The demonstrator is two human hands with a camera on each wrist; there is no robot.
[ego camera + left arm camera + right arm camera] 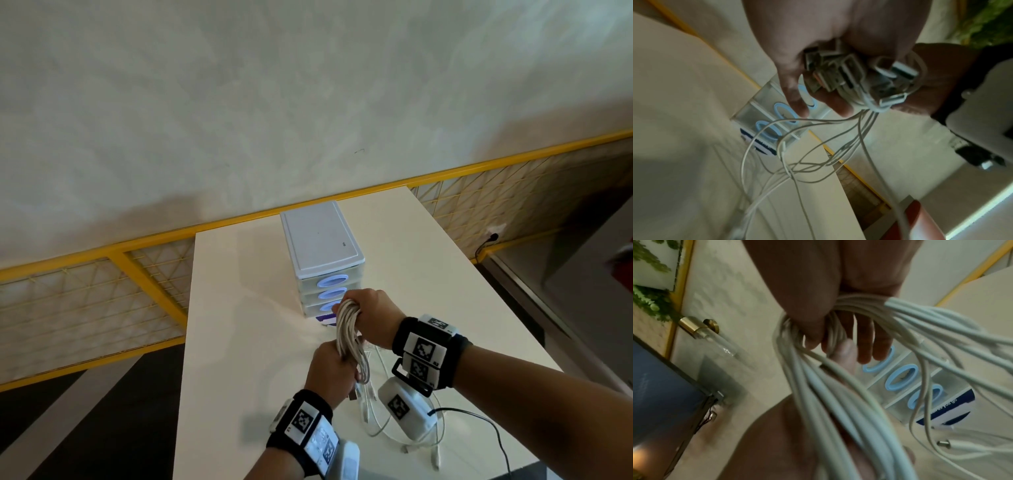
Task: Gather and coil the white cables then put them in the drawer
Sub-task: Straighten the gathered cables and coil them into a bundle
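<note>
Holding white cables | white table | yellow railing

The cables are white. The drawer box is white and half clear, with light blue oval rings on the fronts. The table is cream. The rail is yellow. The wrist bands are black, with black-and-white square patterns.

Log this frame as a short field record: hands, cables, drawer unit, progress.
left hand: grips the bundle's lower end, with the plugs
right hand: grips the bundle's upper loop
white cables: bunched between both hands, loose ends trailing on the table
drawer unit: behind the hands, visible drawers closed
progress: coiling, nothing stowed
</note>
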